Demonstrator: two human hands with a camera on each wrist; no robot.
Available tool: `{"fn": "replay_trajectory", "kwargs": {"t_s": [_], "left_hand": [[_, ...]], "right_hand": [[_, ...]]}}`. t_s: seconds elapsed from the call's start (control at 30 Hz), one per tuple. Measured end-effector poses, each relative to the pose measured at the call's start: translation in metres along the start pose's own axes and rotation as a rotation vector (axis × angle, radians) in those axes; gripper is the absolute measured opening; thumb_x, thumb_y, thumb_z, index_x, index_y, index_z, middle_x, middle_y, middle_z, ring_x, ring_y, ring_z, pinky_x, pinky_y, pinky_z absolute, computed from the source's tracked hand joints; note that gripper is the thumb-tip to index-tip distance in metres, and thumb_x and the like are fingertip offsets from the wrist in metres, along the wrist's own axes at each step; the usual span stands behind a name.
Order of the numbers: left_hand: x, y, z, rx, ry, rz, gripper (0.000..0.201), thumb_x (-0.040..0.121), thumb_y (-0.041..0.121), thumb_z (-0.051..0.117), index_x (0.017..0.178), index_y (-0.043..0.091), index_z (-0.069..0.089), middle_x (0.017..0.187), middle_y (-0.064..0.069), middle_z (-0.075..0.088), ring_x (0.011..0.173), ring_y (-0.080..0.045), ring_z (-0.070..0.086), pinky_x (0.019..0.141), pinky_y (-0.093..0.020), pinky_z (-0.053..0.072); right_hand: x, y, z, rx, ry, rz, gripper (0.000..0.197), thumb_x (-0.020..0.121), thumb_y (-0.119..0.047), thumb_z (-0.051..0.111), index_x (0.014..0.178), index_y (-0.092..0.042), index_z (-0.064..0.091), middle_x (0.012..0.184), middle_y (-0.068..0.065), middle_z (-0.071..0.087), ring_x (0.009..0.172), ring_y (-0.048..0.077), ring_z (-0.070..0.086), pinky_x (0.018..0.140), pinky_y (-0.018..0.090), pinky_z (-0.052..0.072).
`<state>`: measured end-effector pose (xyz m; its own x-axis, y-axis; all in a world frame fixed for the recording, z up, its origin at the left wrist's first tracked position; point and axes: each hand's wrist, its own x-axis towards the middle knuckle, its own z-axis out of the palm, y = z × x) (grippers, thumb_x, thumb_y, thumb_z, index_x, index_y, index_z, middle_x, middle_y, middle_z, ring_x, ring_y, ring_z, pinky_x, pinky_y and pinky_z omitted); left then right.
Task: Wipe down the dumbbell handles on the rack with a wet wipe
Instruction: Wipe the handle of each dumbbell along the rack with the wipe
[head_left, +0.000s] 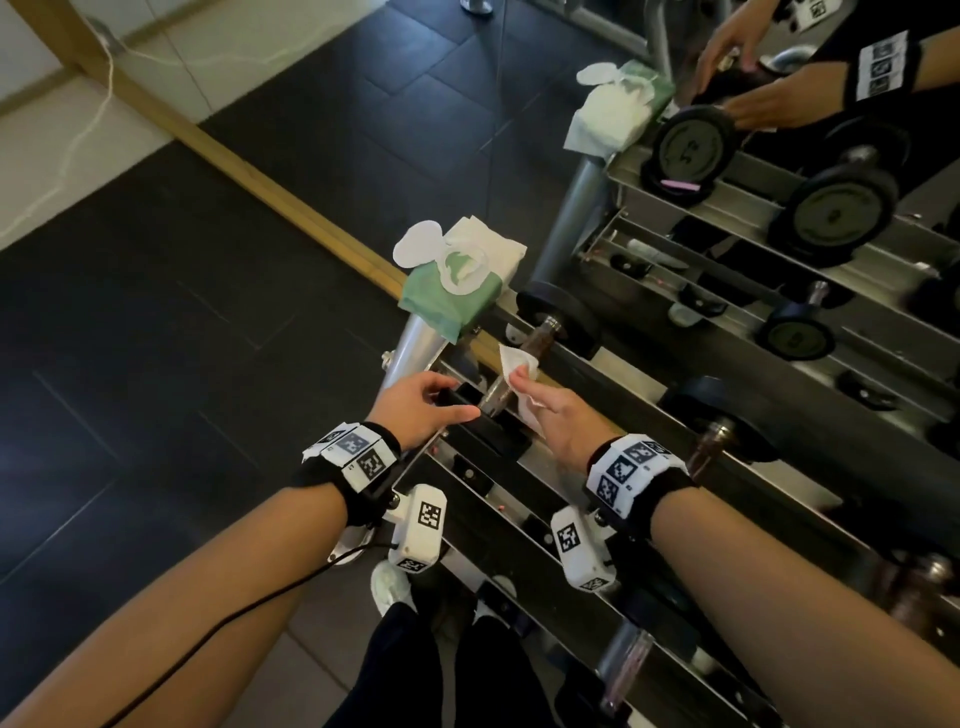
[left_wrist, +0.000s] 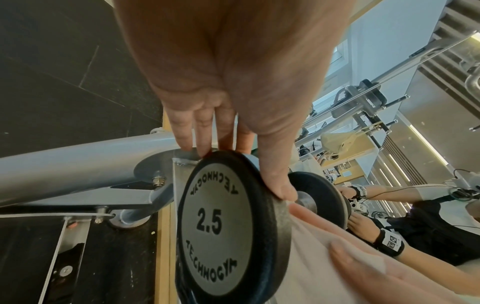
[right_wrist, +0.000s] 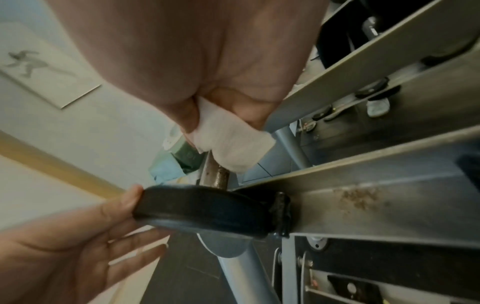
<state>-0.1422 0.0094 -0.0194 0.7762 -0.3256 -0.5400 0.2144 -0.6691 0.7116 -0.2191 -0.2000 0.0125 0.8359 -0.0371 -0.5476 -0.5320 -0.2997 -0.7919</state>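
A small dumbbell marked 2.5 lies at the left end of the rack's top shelf (head_left: 631, 415). Its brownish handle (head_left: 542, 340) runs between two black plates. My right hand (head_left: 519, 376) pinches a white wet wipe (head_left: 513, 360) and holds it against the handle. The right wrist view shows the wipe (right_wrist: 233, 139) folded over the handle (right_wrist: 217, 176) just above the near plate (right_wrist: 202, 207). With straight fingers, my left hand (head_left: 441, 402) touches that plate (left_wrist: 221, 222), thumb on its rim.
A green pack of wipes (head_left: 457, 286) with its lid open sits on the rack's end post. More dumbbells (head_left: 727, 426) lie further right and on the lower shelf. A mirror (head_left: 779, 156) behind the rack repeats the scene. Dark floor tiles lie to the left.
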Motion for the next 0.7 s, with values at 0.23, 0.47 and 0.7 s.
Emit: {"fn": "replay_trajectory", "kwargs": {"t_s": [0.23,0.47,0.7], "left_hand": [[-0.003,0.003,-0.004,0.030,-0.025,0.014,0.061,0.077,0.050,0.079,0.131,0.029,0.058,0.124,0.003,0.064,0.115,-0.015,0.061,0.098,-0.031,0.048],[-0.007,0.003,-0.004,0.058,-0.027,0.067,0.059,0.080,0.051,0.076,0.132,0.029,0.057,0.123,0.004,0.063,0.112,-0.013,0.059,0.093,-0.028,0.047],[-0.006,-0.001,-0.003,0.040,-0.027,0.099,0.059,0.080,0.050,0.077,0.131,0.027,0.057,0.118,0.007,0.065,0.104,-0.009,0.063,0.085,-0.021,0.048]], "right_hand": [[-0.007,0.020,0.004,0.212,0.517,-0.024,0.036,0.105,-0.021,0.034,0.130,-0.039,0.053,0.125,-0.015,0.053,0.113,0.002,0.049,0.093,0.013,0.034],[0.001,0.024,0.023,0.256,0.675,-0.089,0.044,0.103,-0.022,0.033,0.144,-0.035,0.043,0.152,-0.003,0.041,0.134,0.008,0.036,0.102,0.024,0.025],[0.005,0.017,0.020,0.339,0.904,-0.055,0.044,0.104,-0.022,0.031,0.144,-0.033,0.045,0.151,0.002,0.042,0.138,0.021,0.039,0.105,0.027,0.027]]}}
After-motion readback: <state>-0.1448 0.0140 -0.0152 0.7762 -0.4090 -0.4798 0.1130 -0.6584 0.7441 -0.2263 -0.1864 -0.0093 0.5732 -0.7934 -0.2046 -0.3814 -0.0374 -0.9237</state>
